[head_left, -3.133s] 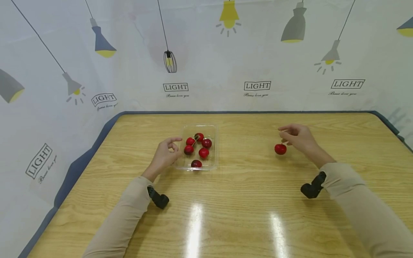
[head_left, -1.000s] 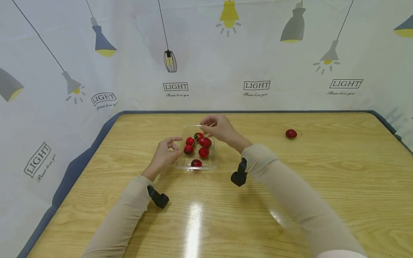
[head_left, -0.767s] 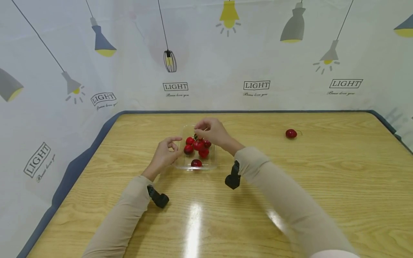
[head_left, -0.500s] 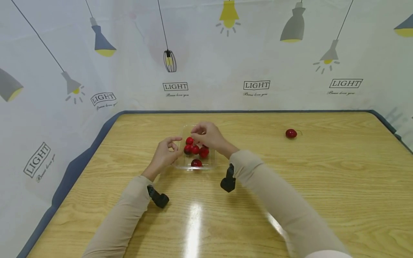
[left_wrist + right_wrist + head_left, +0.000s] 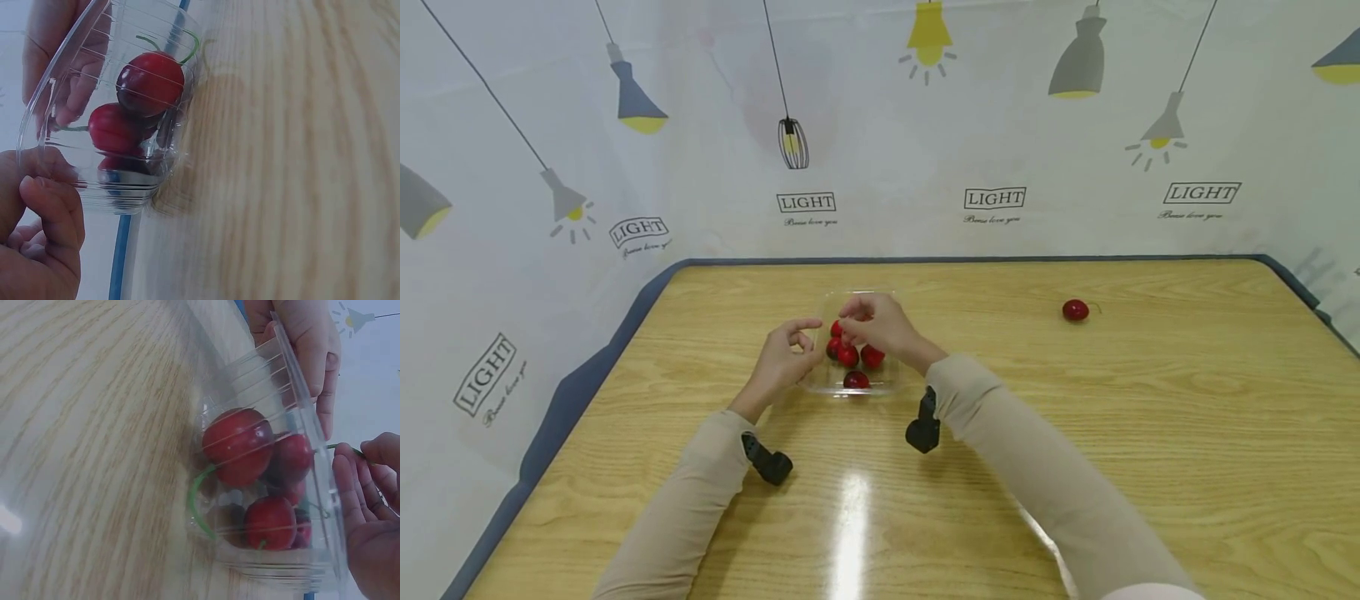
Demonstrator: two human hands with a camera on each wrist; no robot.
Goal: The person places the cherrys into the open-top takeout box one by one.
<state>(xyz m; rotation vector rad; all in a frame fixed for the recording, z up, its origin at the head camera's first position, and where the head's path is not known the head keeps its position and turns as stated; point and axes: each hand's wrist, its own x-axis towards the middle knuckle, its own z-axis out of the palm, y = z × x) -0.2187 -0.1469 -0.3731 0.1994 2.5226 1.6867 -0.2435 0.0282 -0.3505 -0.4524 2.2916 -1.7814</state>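
A clear plastic box (image 5: 883, 388) holding several red cherries (image 5: 856, 380) stands on the table. At its left side my left hand (image 5: 781, 360) pinches the rim, with fingertips (image 5: 39, 187) on both sides of the wall in the left wrist view. Over the box is my right hand (image 5: 883, 325), its thumb and forefinger pinching a green stem (image 5: 344, 447) in the right wrist view. The cherry (image 5: 292, 456) on that stem is down among the others inside the box. The right hand hides the box's far right part in the head view.
One loose cherry (image 5: 1075, 310) with a stem lies on the right of the wooden table (image 5: 1000, 400). A blue border (image 5: 970, 260) runs along the table's far edge, before a white lamp-printed backdrop (image 5: 887, 183). Both wrists carry small black cameras (image 5: 922, 423).
My right hand has carried a cherry by its stem from the right of the table to the box and lowered it in, shifting left and nearer. The left hand has stayed at the rim.
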